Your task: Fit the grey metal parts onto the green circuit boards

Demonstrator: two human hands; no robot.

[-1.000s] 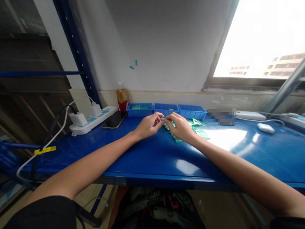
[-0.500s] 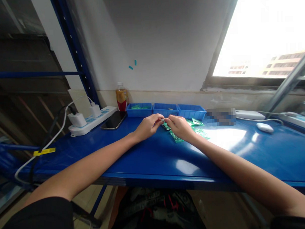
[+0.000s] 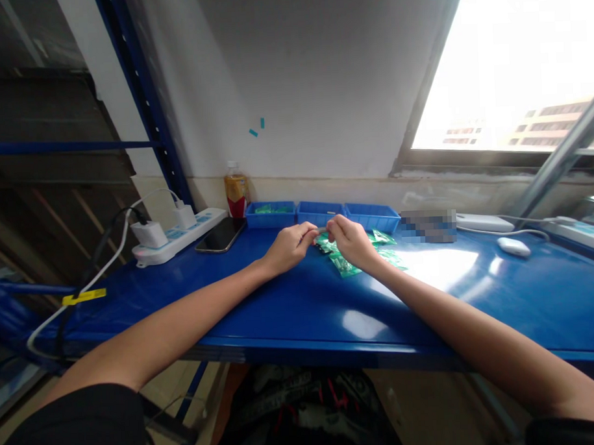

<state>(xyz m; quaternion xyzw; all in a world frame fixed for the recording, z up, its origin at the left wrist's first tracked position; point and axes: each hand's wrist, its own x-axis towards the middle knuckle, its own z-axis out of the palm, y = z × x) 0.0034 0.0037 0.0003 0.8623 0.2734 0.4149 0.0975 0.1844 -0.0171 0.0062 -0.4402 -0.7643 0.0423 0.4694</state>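
1 small grey item is pinched by L hand & R hand near green packets, prob. mid-handling step; next move calls for steady grip both sides.

Blue tabletop: glossy, smooth, painted-metal look. Green packets: shiny plastic film. Far bins: smooth plastic. Left smartphone: glossy screen.

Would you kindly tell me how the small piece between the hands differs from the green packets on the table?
The small piece looks greyish; the packets are green and shiny. The piece is held between left hand and right hand; the packets lie on the table. The piece is narrow; the packets are broader.
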